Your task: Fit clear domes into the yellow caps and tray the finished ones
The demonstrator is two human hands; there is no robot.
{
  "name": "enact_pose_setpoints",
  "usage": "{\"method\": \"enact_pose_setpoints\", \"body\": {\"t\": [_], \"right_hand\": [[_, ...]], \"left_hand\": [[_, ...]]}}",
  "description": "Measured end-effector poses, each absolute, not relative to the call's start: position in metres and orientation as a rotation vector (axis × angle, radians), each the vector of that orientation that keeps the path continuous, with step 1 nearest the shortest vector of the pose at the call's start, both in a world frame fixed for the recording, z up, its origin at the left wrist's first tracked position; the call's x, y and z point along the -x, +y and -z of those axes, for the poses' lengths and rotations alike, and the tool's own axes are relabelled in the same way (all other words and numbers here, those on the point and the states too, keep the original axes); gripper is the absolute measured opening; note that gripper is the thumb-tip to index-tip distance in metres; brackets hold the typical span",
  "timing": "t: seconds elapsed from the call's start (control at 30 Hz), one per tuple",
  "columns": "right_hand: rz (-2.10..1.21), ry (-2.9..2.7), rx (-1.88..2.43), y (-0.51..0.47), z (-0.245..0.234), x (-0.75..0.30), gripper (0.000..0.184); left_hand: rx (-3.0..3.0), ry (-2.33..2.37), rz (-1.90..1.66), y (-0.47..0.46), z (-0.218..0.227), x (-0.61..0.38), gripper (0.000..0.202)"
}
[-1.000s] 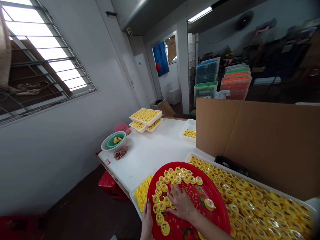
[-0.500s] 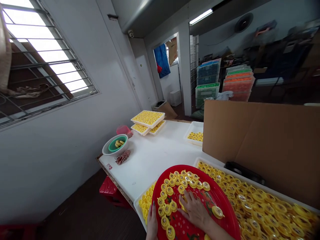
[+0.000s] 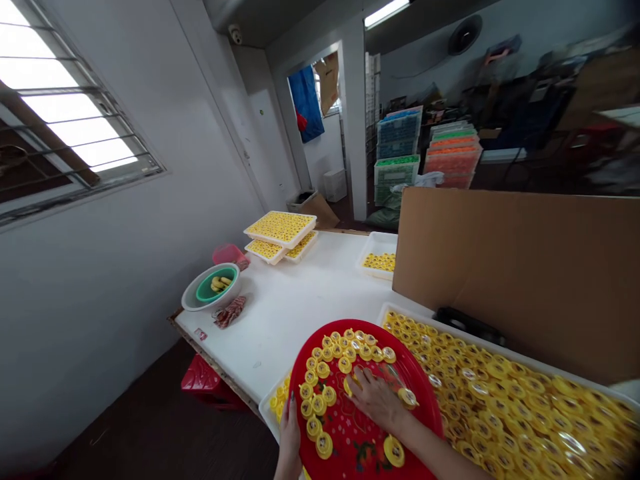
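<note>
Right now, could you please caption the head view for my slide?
Left hand at the rim of a red tray, right hand among its round yellow pieces.

Over the head feed I see the left hand [image 3: 289, 433] against the rim of a red tray [image 3: 345, 427], and the right hand [image 3: 376, 400] reaching inside it, fingertips at a yellow piece [image 3: 349, 387]. More yellow pieces curve along the tray's far and left sides. Beside it I see a well-filled white bin [image 3: 520, 355], a cardboard sheet [image 3: 520, 253] behind.
</note>
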State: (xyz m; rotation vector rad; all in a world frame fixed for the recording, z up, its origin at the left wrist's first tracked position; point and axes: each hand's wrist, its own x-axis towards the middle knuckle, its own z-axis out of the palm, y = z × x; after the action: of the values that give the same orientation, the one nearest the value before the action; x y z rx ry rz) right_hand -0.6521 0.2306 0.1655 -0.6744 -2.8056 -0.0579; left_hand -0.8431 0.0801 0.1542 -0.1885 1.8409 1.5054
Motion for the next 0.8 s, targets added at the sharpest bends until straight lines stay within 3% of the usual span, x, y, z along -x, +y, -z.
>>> {"method": "enact_pose_setpoints", "body": {"t": [0.47,0.8], "right_hand": [[-0.042,-2.851,0.792,0.251,-0.19,0.663,0.033],[-0.084,-2.622,1.019,0.302,-0.249,0.645,0.039]], "left_hand": [[0.151,1.711,-1.586,0.095,-0.159,0.863,0.04],[0.157,1.742,-1.684,0.096,-0.155,0.899,0.029]]}}
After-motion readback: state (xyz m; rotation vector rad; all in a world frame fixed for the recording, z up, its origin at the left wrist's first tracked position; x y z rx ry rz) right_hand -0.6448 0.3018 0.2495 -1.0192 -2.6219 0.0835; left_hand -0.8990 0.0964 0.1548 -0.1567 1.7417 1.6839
